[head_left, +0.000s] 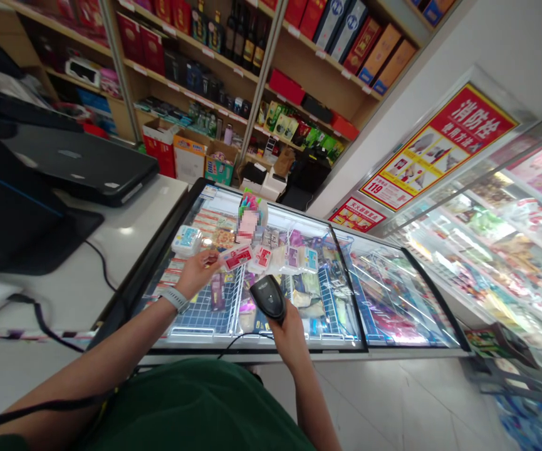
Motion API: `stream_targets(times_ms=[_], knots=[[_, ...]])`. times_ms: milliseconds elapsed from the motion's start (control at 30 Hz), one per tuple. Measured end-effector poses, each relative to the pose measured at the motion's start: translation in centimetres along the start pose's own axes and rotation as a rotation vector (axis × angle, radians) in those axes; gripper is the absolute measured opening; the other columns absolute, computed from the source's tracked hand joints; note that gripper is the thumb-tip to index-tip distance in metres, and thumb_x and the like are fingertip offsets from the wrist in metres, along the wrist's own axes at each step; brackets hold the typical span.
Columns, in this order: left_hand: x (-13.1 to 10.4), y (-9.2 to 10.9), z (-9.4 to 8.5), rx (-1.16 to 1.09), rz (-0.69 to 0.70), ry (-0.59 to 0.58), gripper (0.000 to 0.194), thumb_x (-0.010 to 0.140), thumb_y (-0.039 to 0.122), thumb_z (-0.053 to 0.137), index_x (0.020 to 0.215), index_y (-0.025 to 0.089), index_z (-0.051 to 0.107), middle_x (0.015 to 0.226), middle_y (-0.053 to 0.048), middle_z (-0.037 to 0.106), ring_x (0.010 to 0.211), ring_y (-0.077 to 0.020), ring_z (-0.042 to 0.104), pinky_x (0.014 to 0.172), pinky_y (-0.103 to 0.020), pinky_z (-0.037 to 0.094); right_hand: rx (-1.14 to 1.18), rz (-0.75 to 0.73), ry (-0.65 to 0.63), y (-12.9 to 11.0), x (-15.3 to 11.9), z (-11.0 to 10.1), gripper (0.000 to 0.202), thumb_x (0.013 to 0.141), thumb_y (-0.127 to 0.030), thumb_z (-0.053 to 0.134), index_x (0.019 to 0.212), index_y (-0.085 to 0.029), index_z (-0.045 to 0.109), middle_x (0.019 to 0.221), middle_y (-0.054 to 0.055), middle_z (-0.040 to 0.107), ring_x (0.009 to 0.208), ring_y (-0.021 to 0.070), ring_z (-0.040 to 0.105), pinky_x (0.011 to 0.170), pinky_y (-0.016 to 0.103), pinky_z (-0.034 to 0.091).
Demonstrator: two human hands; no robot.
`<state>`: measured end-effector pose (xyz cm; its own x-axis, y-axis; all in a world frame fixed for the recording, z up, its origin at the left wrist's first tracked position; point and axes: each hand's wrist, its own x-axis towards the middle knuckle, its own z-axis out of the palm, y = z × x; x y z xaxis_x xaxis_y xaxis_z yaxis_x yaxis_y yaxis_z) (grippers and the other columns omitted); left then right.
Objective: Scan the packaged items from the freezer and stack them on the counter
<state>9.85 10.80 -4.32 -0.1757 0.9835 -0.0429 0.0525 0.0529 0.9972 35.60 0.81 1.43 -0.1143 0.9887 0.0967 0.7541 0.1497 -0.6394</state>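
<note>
My right hand (pixel 288 335) grips a black handheld barcode scanner (pixel 269 297) by its handle, over the glass top of a chest freezer. The scanner's head points toward the packets on the glass. In my left hand (pixel 198 270), the fingers pinch the edge of a small flat packet with a red label (pixel 237 257). Just right of it lie a white packet with a red label (pixel 262 257), one with a purple label (pixel 291 257) and one with a blue label (pixel 309 259). A clear pack with a blue label (pixel 187 239) sits beyond my left wrist.
Behind the packets stands a container of colourful items (pixel 252 210), partly blurred. The freezer's glass lid (pixel 299 219) shows wire baskets of goods beneath. A white counter (pixel 143 207) with a black machine (pixel 83 160) and cables is on the left. Stocked shelves (pixel 195 44) line the back.
</note>
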Motion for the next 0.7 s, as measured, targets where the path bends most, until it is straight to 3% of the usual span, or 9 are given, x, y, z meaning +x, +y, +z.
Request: stream_targets(times_ms=[200,467,600,700], knots=[[0.1,-0.4,0.2,0.047,0.060,0.023,0.045,0.064,0.056,0.069,0.085,0.016,0.063,0.080,-0.004,0.065,0.075,-0.0186,0.060,0.076,-0.033,0.049,-0.015,-0.013,-0.007,0.2,-0.1,-0.1,0.024,0.080,-0.016,0.054,0.103,-0.018,0.059,0.094,0.008,0.063,0.091,0.0243,0.057,0.082,0.036,0.045],[0.1,-0.9,-0.4,-0.054,-0.007,0.055,0.048,0.059,0.055,0.074,0.085,0.015,0.064,0.080,-0.004,0.068,0.076,-0.0186,0.063,0.074,-0.032,0.050,0.002,-0.006,-0.004,0.0,-0.6,-0.1,0.026,0.081,-0.016,0.054,0.107,-0.017,0.059,0.098,0.009,0.064,0.093,0.0244,0.058,0.084,0.036,0.045],[1.2,-2.7,-1.9,-0.160,-0.163,0.187,0.047,0.052,0.048,0.077,0.082,0.015,0.063,0.074,-0.003,0.068,0.070,-0.0170,0.063,0.068,-0.030,0.051,0.017,-0.014,0.001,0.5,-0.9,0.2,0.030,0.081,-0.017,0.055,0.111,-0.017,0.058,0.100,0.009,0.064,0.094,0.0248,0.057,0.085,0.037,0.046],[2.3,-4.1,-3.7,-0.158,-0.230,0.324,0.044,0.056,0.047,0.073,0.082,0.015,0.060,0.067,-0.001,0.065,0.063,-0.0145,0.061,0.063,-0.029,0.051,0.014,-0.017,-0.009,1.0,-1.4,0.4,0.028,0.081,-0.017,0.054,0.109,-0.017,0.058,0.099,0.009,0.064,0.092,0.0244,0.058,0.084,0.037,0.046]])
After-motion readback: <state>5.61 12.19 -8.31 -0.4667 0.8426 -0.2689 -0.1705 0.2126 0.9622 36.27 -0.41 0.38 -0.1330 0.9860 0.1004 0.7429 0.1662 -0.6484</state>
